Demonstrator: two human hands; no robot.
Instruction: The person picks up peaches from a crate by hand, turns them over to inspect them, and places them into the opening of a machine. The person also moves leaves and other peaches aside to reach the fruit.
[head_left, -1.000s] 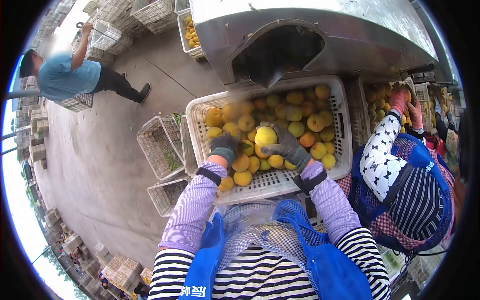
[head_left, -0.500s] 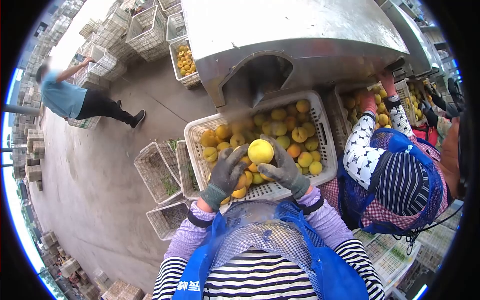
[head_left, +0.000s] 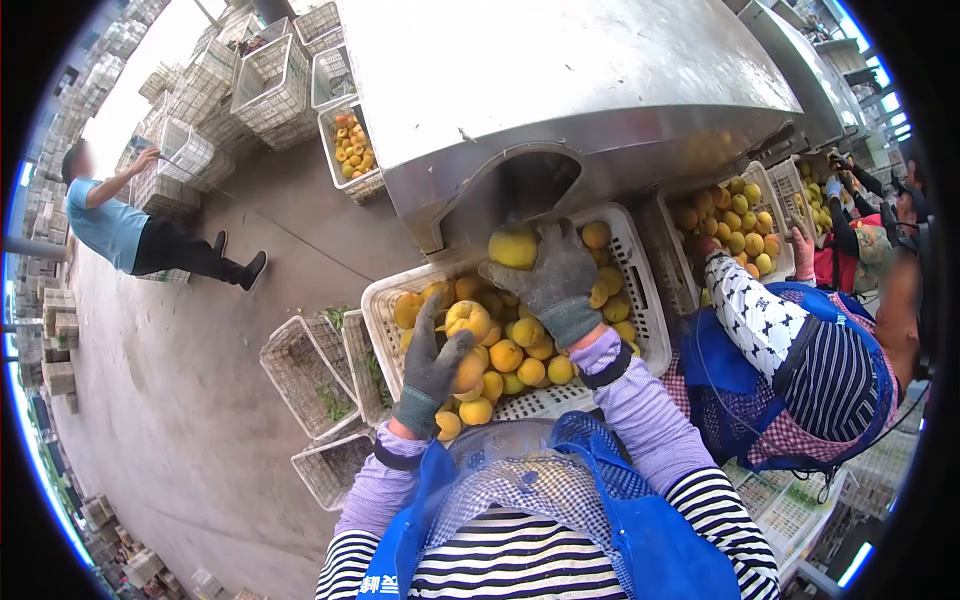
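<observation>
My right hand (head_left: 555, 275), in a grey glove, holds a yellow peach (head_left: 513, 246) at its fingers, just in front of the machine's dark opening. My left hand (head_left: 432, 362), gloved the same way, is at the left part of the white plastic crate (head_left: 655, 330), its fingers around another yellow-orange peach (head_left: 467, 320). How firmly they press on that fruit is hard to see. Many peaches (head_left: 506, 354) fill the crate between and below both hands.
A metal machine (head_left: 560, 70) with an arched opening (head_left: 510, 190) stands behind the crate. At right, a co-worker (head_left: 830, 370) reaches toward another peach crate (head_left: 735, 220). Crates (head_left: 310, 375) sit on the floor at left, where a person in blue (head_left: 120, 225) stands.
The peach held before my chest has gone up toward the opening in my right hand. My left hand has parted from it and moved to another peach. The co-worker's arms have shifted.
</observation>
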